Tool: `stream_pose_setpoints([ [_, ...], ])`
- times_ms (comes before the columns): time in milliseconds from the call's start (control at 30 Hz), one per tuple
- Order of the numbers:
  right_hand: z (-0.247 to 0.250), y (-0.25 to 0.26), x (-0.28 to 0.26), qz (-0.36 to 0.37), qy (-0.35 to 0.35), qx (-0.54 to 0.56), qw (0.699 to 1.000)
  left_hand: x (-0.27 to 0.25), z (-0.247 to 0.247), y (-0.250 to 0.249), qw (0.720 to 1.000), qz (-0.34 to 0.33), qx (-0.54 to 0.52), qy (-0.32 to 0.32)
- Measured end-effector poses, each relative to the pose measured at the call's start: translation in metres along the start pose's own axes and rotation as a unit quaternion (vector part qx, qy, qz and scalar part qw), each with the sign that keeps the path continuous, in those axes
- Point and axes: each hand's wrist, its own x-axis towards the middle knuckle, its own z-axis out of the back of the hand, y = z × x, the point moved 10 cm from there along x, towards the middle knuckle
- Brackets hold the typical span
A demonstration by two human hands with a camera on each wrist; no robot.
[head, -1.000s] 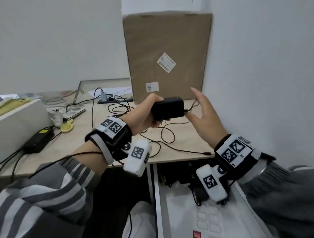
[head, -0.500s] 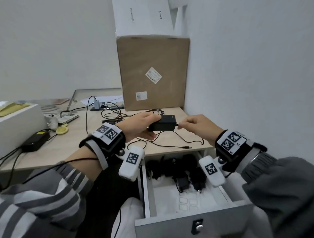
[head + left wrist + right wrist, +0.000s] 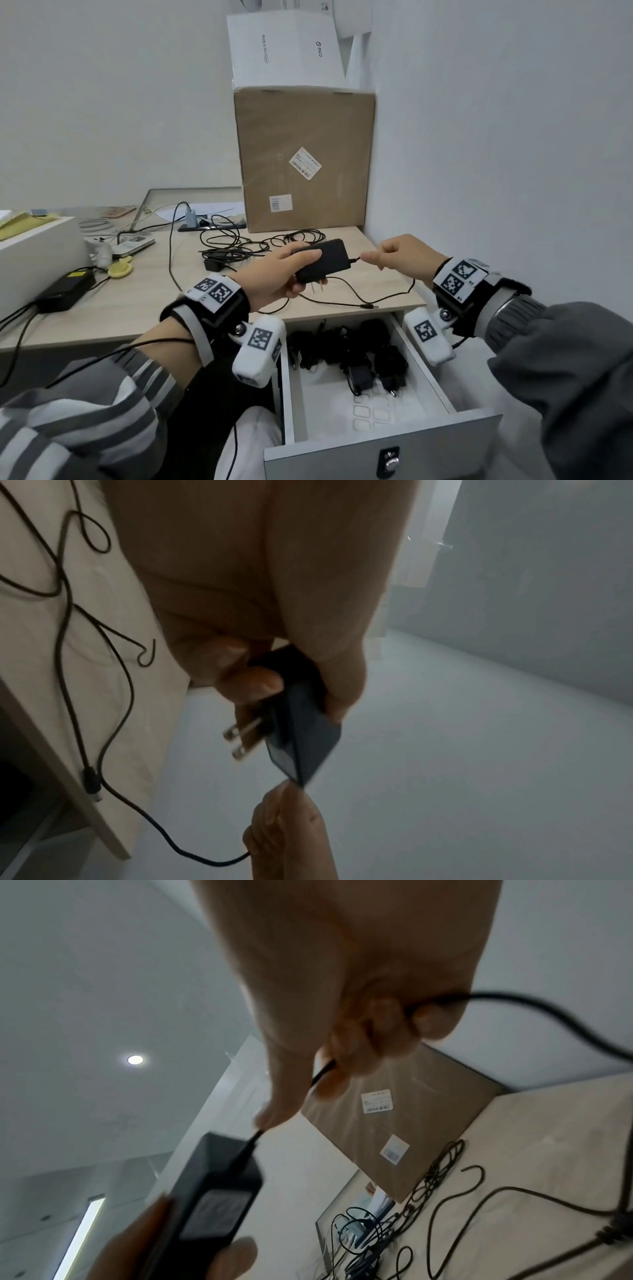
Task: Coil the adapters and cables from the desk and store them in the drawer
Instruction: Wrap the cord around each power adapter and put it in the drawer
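My left hand (image 3: 284, 270) grips a black power adapter (image 3: 323, 260) above the desk's front edge, its two metal prongs (image 3: 241, 737) pointing down. My right hand (image 3: 394, 255) pinches the adapter's thin black cable (image 3: 322, 1073) just where it leaves the body. The rest of the cable (image 3: 342, 301) trails loose over the desk, its barrel plug (image 3: 370, 306) near the edge. Below, the open white drawer (image 3: 404, 435) holds several black adapters (image 3: 363, 356) at its back. More tangled black cables (image 3: 246, 243) lie on the desk behind my hands.
A tall cardboard box (image 3: 305, 157) stands in the desk's back right corner against the wall, white boxes (image 3: 284, 48) on top. A black power brick (image 3: 65, 291), a power strip (image 3: 212, 224) and a white box (image 3: 34, 250) sit to the left.
Both hands have come down toward the desk edge with the adapter. The right hand, open beside the adapter a second ago, now pinches the cable. The view has tilted down, showing the drawer.
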Motion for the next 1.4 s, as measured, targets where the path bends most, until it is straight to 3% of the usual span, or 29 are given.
stream_pose_setpoints([
  [133,-0.013,-0.006,-0.007,0.004,0.126,-0.007,0.992,-0.009,-0.018,0.007,0.995,0.022,0.004,0.098],
  [233,-0.018,-0.007,-0.004,-0.007,0.145,-0.091,0.985,-0.012,-0.032,0.017,0.976,0.051,0.155,0.145],
  [367,-0.039,0.018,-0.001,0.01,0.144,-0.184,0.972,-0.004,-0.048,0.029,0.923,0.081,0.348,0.145],
  [500,-0.049,0.038,0.002,0.023,0.071,-0.259,0.963,0.011,-0.042,0.035,0.903,0.106,0.411,0.064],
  [567,-0.052,0.043,0.004,0.019,0.043,-0.231,0.972,0.017,-0.036,0.036,0.921,0.1,0.376,-0.002],
  [667,-0.052,0.052,0.005,0.035,0.012,-0.188,0.981,0.023,-0.029,0.043,0.972,0.083,0.207,-0.079],
  [767,-0.048,0.06,0.0,0.087,-0.012,-0.167,0.982,0.023,-0.035,0.046,0.993,0.099,0.016,-0.061],
  [867,-0.046,0.061,-0.007,0.12,-0.016,-0.137,0.983,0.019,-0.047,0.038,0.986,0.113,-0.117,-0.018],
  [1000,-0.04,0.059,-0.014,0.131,-0.029,-0.089,0.987,0.016,-0.052,0.03,0.984,0.084,-0.156,-0.012],
  [1233,-0.021,0.047,-0.027,0.1,-0.134,0.067,0.984,0.021,-0.059,0.03,0.974,0.053,-0.218,-0.018],
  [1400,-0.024,0.051,-0.033,0.114,-0.089,0.079,0.986,0.021,-0.06,0.028,0.972,0.068,-0.227,-0.004],
])
